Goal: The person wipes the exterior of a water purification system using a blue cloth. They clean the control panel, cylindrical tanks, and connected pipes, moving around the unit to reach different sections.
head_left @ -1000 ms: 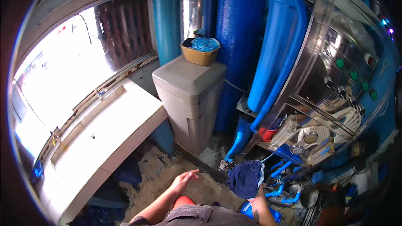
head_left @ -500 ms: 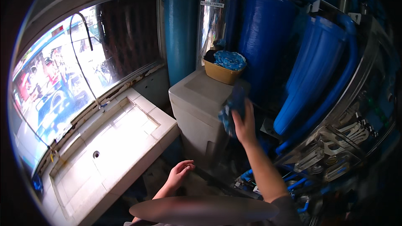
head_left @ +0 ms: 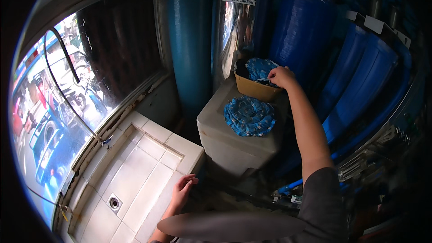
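My right hand [head_left: 282, 77] reaches over a yellow-brown basin [head_left: 257, 89], fingers pinched at the edge of a blue patterned cloth cap [head_left: 261, 68] inside it. Something dark lies beside that cap in the basin. A second blue cloth cap [head_left: 249, 116], round with a gathered, ruffled rim, lies flat on the lid of a grey plastic box [head_left: 213, 119], just in front of the basin. Low by the sink's right edge, my left hand [head_left: 182, 188] hangs with loosely bent fingers and holds nothing.
A white-tiled sink [head_left: 148, 171] with a drain stands at the left, below a window and a thin curved tap [head_left: 67, 56]. Tall tanks, teal [head_left: 191, 49], shiny metal [head_left: 231, 31] and blue [head_left: 301, 31], rise behind the box. Blue filter housings [head_left: 360, 72] stand at the right.
The blue cap that my right hand carried now lies on the box lid. That hand has moved up to the cap in the basin. My left hand has shifted slightly left.
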Demonstrator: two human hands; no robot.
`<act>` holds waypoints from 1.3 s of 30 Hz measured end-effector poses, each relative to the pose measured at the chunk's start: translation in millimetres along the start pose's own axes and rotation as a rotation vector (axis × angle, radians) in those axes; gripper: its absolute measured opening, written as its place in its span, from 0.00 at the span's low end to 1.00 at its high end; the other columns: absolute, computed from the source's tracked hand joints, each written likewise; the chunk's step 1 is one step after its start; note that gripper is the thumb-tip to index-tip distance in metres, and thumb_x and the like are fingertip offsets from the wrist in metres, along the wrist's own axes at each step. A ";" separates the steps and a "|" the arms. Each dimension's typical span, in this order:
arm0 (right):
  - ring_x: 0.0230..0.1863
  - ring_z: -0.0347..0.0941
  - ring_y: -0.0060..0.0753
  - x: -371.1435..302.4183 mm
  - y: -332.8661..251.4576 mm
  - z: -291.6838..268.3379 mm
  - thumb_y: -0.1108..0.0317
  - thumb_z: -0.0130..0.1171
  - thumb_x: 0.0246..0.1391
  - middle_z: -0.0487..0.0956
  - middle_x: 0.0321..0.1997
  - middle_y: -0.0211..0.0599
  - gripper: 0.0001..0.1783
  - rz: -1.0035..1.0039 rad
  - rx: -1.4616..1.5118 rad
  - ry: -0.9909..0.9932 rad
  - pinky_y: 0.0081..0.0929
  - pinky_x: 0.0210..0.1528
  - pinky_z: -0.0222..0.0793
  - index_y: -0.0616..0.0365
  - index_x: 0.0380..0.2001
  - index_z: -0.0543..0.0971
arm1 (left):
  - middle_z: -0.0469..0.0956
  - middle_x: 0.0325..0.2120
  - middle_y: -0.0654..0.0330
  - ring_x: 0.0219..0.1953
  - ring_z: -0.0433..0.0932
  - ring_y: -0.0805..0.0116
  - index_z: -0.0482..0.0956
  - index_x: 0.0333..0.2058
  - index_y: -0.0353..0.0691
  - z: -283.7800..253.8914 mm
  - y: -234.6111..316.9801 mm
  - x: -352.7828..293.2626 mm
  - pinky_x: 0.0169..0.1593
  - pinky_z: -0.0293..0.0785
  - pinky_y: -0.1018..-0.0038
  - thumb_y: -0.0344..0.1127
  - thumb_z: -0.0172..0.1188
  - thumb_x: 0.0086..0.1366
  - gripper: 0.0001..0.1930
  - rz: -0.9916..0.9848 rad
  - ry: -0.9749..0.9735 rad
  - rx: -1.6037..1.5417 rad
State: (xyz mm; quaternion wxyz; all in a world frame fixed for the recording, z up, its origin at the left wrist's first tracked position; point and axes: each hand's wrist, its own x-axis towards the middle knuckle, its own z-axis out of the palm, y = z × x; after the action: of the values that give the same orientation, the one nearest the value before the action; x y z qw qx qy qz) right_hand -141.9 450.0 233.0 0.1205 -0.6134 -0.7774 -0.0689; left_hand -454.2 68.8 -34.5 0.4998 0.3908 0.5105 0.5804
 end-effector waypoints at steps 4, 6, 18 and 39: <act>0.42 0.76 0.46 22.0 1.5 2.5 0.61 0.57 0.50 0.81 0.37 0.38 0.08 -0.016 0.208 0.179 0.38 0.46 0.72 0.45 0.32 0.83 | 0.80 0.40 0.57 0.46 0.77 0.70 0.74 0.51 0.32 -1.9 4.2 12.9 0.55 0.69 0.74 0.29 0.52 0.68 0.14 -0.040 -0.063 -0.033; 0.38 0.77 0.52 30.3 2.2 -4.3 0.61 0.53 0.53 0.81 0.35 0.45 0.09 0.108 0.435 0.460 0.41 0.41 0.72 0.49 0.34 0.80 | 0.79 0.41 0.57 0.46 0.76 0.70 0.74 0.51 0.32 3.4 11.9 18.6 0.55 0.69 0.74 0.28 0.51 0.68 0.14 -0.084 -0.105 -0.013; 0.46 0.67 0.22 -233.6 -79.2 -54.9 0.73 0.48 0.59 0.70 0.44 0.31 0.09 -0.187 1.836 0.251 0.21 0.47 0.63 0.51 0.43 0.69 | 0.57 0.64 0.53 0.63 0.62 0.53 0.47 0.68 0.43 141.8 123.9 58.2 0.62 0.59 0.59 0.60 0.60 0.57 0.48 0.485 -0.464 -0.257; 0.61 0.56 0.62 -397.5 178.0 -202.6 0.52 0.62 0.47 0.61 0.60 0.56 0.29 -0.089 0.032 1.306 0.54 0.62 0.51 0.55 0.51 0.73 | 0.67 0.57 0.39 0.62 0.63 0.49 0.53 0.67 0.40 402.4 107.6 -70.6 0.64 0.51 0.56 0.61 0.45 0.66 0.39 0.285 -1.457 -0.347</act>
State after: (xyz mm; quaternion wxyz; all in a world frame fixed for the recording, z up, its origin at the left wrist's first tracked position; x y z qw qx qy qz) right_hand 138.5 68.1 312.5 0.5743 -0.4107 -0.5698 -0.4205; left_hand -72.0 83.2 145.0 0.6847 0.6532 -0.1022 0.3067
